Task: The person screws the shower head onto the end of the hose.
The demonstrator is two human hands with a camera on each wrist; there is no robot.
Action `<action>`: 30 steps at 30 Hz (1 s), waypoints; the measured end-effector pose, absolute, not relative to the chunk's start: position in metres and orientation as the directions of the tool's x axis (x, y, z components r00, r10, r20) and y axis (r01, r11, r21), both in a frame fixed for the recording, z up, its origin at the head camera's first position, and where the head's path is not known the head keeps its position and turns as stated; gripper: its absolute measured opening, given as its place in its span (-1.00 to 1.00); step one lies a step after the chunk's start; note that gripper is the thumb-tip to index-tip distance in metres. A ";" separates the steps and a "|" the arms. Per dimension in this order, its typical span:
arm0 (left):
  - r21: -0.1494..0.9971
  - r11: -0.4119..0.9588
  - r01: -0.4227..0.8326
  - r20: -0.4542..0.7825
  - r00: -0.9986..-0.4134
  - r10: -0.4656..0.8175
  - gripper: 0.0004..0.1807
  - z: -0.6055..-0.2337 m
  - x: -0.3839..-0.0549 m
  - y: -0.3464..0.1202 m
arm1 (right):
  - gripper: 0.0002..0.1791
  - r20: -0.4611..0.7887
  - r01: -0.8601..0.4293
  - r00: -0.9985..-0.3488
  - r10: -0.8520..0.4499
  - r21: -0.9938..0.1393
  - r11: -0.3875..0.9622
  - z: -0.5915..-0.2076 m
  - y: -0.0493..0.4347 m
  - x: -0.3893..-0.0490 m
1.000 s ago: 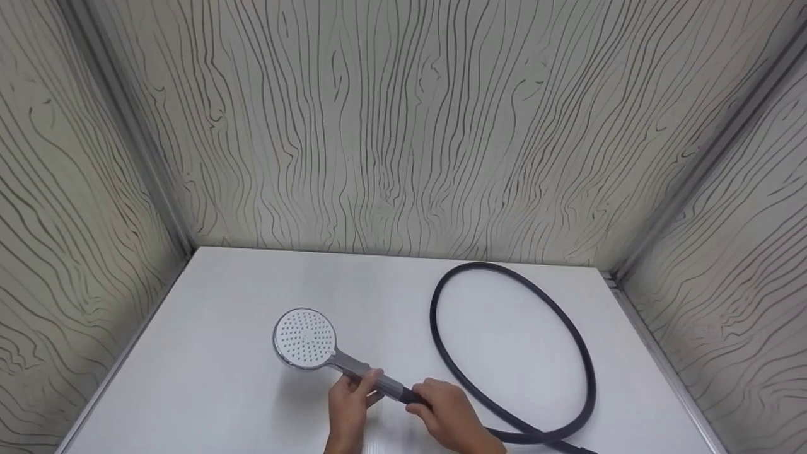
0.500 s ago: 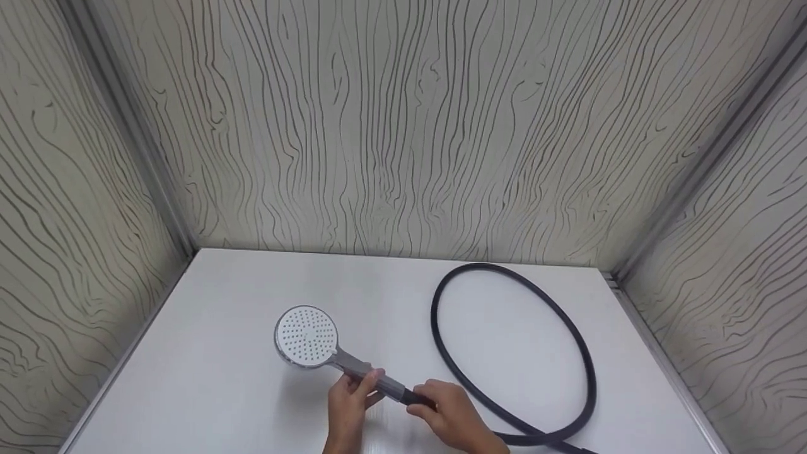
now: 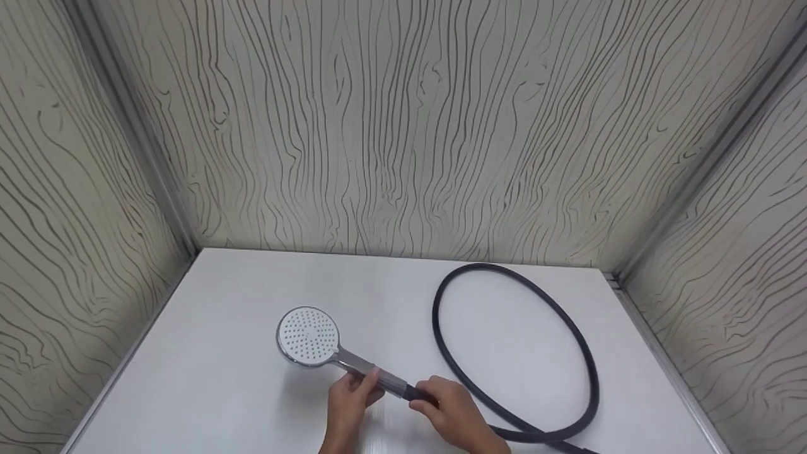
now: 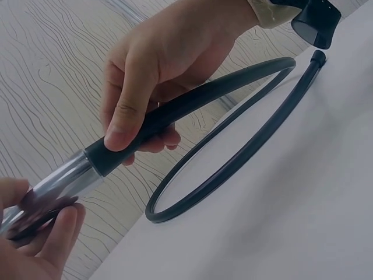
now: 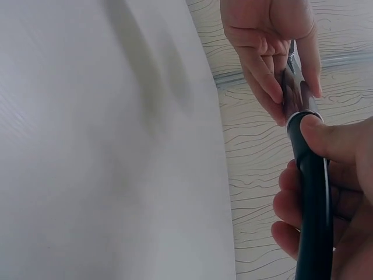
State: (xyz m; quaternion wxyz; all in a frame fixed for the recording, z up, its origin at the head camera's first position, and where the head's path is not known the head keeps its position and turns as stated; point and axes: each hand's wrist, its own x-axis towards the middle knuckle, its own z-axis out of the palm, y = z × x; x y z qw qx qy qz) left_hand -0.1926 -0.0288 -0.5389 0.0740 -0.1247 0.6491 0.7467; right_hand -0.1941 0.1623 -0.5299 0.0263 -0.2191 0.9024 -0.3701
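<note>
A hand shower [image 3: 309,337] with a round white spray face and a grey and chrome handle is held over the white table. My left hand [image 3: 350,403] grips its handle between thumb and fingers, spray face turned up. A black shower hose [image 4: 227,84] meets the handle's lower end. Right at that joint, my right hand [image 3: 452,411] pinches the hose end, thumb [image 5: 323,137] on top and fingers curled beneath. In the right wrist view the hose end sits flush against the chrome handle.
The rest of the hose loops over the right side of the white table [image 3: 239,296], crossing itself near the front. Its free end [image 4: 318,56] lies on the table. Wood-grain panels [image 3: 391,126] enclose the back and both sides.
Both hands keep their holds at the joint. The hand shower has shifted very slightly to the right in the head view, and the hose loop stays about the same.
</note>
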 end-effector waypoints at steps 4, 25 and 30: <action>0.955 -0.132 -0.267 -0.276 -0.960 -0.052 -0.27 -0.538 -0.192 -0.029 | -0.77 0.114 -0.375 -0.903 -0.414 -0.678 0.632 -0.528 0.162 -0.194; 0.947 -0.221 -0.232 -0.265 -0.955 -0.131 -0.37 -0.543 -0.187 -0.027 | -0.81 0.048 -0.336 -0.904 -0.426 -0.697 0.633 -0.525 0.171 -0.190; 0.940 -0.224 -0.255 -0.285 -0.952 -0.113 -0.34 -0.542 -0.186 -0.028 | -0.78 0.040 -0.327 -0.903 -0.427 -0.709 0.625 -0.525 0.172 -0.189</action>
